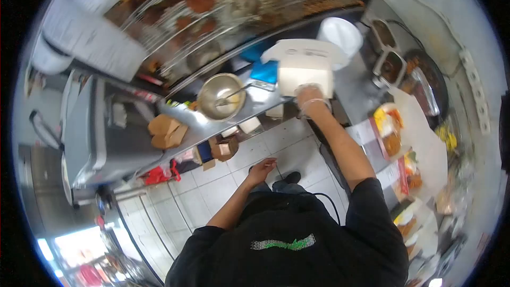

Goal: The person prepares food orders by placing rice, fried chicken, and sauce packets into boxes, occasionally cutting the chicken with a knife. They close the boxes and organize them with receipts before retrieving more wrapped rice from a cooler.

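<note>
My right hand [311,98], in what looks like a thin clear glove, reaches to the near edge of an open white takeaway box [305,77]. Its fingers are blurred at the box, and I cannot make out whether they grip it. The box's lid stands raised on the far side. My left hand [263,169] hangs low over the tiled floor, bare and away from the counter. Its fingers look loosely curled, too small to tell clearly. Left of the box, a steel bowl [221,97] with a utensil in it sits on the counter.
A white tub [340,37] stands behind the box. Metal sauce containers [390,67] and a dark round pan [427,87] are at the right. Wrapped food [389,130] lies along the right counter. A grey machine [125,130] and brown cardboard [167,131] are left; a glass display [207,13] lies ahead.
</note>
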Demonstrator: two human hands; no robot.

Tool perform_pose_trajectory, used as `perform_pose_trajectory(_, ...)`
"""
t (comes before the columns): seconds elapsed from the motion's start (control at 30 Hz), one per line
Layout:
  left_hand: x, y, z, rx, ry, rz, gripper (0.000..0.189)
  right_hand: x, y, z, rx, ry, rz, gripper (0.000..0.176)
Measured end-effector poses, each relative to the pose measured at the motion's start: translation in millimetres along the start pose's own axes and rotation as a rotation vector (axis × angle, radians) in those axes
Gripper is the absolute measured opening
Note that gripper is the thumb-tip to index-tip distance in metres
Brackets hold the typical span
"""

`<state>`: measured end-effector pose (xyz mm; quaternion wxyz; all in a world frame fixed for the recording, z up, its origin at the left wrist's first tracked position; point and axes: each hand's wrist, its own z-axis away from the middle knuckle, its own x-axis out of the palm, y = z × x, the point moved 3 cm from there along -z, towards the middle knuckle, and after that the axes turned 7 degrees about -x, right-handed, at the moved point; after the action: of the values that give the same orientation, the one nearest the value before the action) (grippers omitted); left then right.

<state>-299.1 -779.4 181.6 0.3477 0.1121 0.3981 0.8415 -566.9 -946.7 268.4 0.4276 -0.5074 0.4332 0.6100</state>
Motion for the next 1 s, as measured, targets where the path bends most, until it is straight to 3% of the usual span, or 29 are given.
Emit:
perform_pose_trajectory(0.1, -27.4, -21.0, 49.2, -0.036, 0.125, 0.122, 0.043, -10.4, 1.7, -6.5, 0.020, 0.199, -0.062, 0.023)
perform_pose_trajectory(0.17, -54.2, -51.0, 81.8, -0.032, 0.234, 0.164, 0.040, -19.9, 3.3, -0.8, 0.051, 0.180, -0.142, 0.039)
perform_pose_trajectory(0.23, -72.0, -74.7, 115.6, -0.048, 0.357, 0.203, 0.038, -44.3, -2.6, 12.3, 0.059, 0.182, -0.144, 0.040)
perform_pose_trajectory(0.27, -80.3, -62.1, 141.2, -0.101, 0.426, 0.245, 0.036, -50.0, -5.6, 22.4, 0.029, 0.254, -0.158, 0.047)
perform_pose_trajectory(0.33, -94.7, -90.6, 165.5, -0.069, 0.588, 0.259, 0.034, -50.2, -18.1, 31.1, -0.015, 0.374, -0.201, 0.058)
perform_pose_trajectory(0.37, -104.7, -88.1, 183.7, -0.098, 0.670, 0.238, 0.034, -60.2, -32.7, 40.7, -0.061, 0.495, -0.160, 0.052)
perform_pose_trajectory(0.47, -151.3, -82.8, 228.4, 0.049, 0.891, 0.203, 0.033, -85.7, -86.9, 66.3, -0.138, 0.713, -0.393, 0.033)
perform_pose_trajectory(0.57, -228.0, -74.6, 283.7, 0.286, 1.340, -0.100, 0.035, -106.8, -156.9, 71.4, -0.461, 0.896, -0.515, 0.020)
perform_pose_trajectory(0.67, -317.2, -40.8, 364.7, 0.538, 1.742, -0.427, 0.040, -129.4, -234.0, 65.6, -0.533, 0.814, -0.629, 0.022)
perform_pose_trajectory(0.73, -358.0, -0.9, 411.9, 0.623, 1.870, -0.567, 0.043, -143.3, -281.1, 56.1, -0.550, 0.783, -0.625, 0.024)
perform_pose_trajectory(0.87, -423.2, 52.5, 434.2, 0.762, 1.634, -0.963, 0.050, -188.8, -380.0, 12.8, -0.680, 0.843, -0.704, 0.029)
perform_pose_trajectory(1.0, -461.4, 53.9, 423.9, 0.936, 1.589, -1.100, 0.040, -257.6, -473.5, -21.2, -0.755, 0.990, -0.711, 0.022)
